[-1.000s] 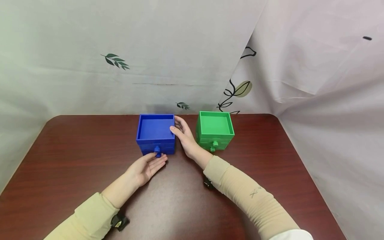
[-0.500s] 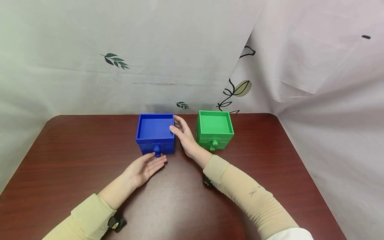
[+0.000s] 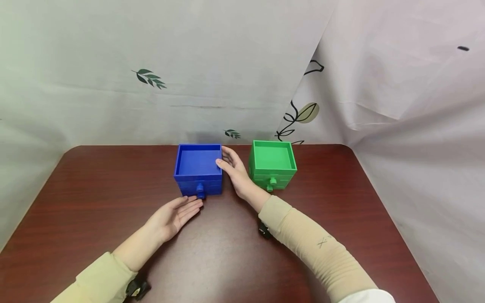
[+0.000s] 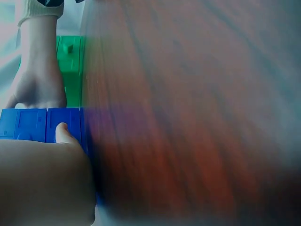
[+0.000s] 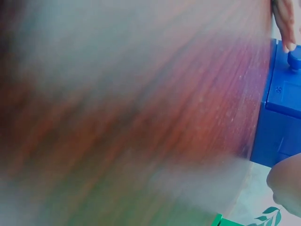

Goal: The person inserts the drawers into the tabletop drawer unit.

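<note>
A blue box with small drawers point(image 3: 198, 164) stands near the table's back edge, a shallow open tray on top and knobs on its front. My right hand point(image 3: 236, 174) holds the box at its right side, thumb over the rim and fingers along the outer wall. Just in front of the lower blue knob point(image 3: 201, 195), my left hand point(image 3: 172, 219) lies palm partly up with fingers extended. It holds nothing; whether its fingertips touch the box is unclear. In the right wrist view, left fingertips point(image 5: 288, 35) appear by a blue knob point(image 5: 295, 59).
To the right of my right hand stands a similar green box point(image 3: 273, 162) with knobs and a shallow top tray. Both boxes rest on a dark red-brown wooden table point(image 3: 227, 261). A pale curtain point(image 3: 189, 63) with leaf prints hangs behind the table.
My left hand has drawn back a little, down and left, away from the blue knobs. The right hand keeps its place on the blue box.
</note>
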The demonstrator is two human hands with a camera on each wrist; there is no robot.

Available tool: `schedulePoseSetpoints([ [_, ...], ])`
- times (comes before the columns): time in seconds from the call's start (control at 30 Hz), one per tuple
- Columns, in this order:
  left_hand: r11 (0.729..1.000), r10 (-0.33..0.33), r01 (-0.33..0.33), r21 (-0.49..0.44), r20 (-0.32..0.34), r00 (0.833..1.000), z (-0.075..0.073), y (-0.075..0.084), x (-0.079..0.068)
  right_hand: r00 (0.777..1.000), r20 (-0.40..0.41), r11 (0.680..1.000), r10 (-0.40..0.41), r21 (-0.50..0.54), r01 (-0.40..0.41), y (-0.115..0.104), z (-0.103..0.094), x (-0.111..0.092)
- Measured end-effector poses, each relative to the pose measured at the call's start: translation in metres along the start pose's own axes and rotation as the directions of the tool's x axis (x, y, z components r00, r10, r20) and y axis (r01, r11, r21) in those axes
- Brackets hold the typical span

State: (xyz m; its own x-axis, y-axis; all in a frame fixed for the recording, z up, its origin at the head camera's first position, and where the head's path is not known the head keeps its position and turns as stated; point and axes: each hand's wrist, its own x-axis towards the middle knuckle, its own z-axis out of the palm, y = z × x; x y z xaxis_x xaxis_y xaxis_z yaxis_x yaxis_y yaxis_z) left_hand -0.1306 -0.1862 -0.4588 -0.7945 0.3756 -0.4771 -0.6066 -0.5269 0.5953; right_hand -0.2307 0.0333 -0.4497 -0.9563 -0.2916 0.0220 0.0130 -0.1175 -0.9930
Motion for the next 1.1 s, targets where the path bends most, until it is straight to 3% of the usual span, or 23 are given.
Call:
schedulePoseSetpoints([
  [0.23, 0.998, 0.023, -0.022, -0.063, 0.024, 0.999, -0.016, 0.008, -0.012, 1.0, -0.009, 0.997, 0.014, 0.073, -0.013, -0.003, -0.003, -0.001],
  [0.47, 0.993, 0.103, -0.1, -0.068, 0.053, 0.993, -0.028, 0.025, -0.027, 0.992, 0.005, 0.986, -0.129, 0.104, 0.127, -0.013, -0.004, -0.001],
  [0.63, 0.98, 0.186, -0.173, -0.094, 0.151, 0.971, -0.033, 0.04, -0.038, 0.982, 0.01, 0.966, -0.19, 0.181, 0.185, -0.029, -0.002, -0.001],
  [0.77, 0.961, 0.275, -0.254, -0.112, 0.258, 0.926, -0.032, 0.052, -0.044, 0.975, 0.01, 0.947, -0.223, 0.24, 0.214, -0.045, -0.002, -0.004],
  [0.93, 0.918, 0.388, -0.388, -0.076, 0.361, 0.848, -0.025, 0.063, -0.052, 0.959, -0.012, 0.916, -0.284, 0.291, 0.275, -0.065, -0.012, -0.016],
  [1.03, 0.867, 0.462, -0.498, -0.009, 0.388, 0.798, -0.02, 0.067, -0.056, 0.943, -0.034, 0.9, -0.332, 0.288, 0.327, -0.075, -0.027, -0.026],
  [1.1, 0.812, 0.518, -0.581, 0.055, 0.391, 0.761, -0.016, 0.068, -0.058, 0.928, -0.052, 0.891, -0.37, 0.264, 0.37, -0.079, -0.041, -0.033],
])
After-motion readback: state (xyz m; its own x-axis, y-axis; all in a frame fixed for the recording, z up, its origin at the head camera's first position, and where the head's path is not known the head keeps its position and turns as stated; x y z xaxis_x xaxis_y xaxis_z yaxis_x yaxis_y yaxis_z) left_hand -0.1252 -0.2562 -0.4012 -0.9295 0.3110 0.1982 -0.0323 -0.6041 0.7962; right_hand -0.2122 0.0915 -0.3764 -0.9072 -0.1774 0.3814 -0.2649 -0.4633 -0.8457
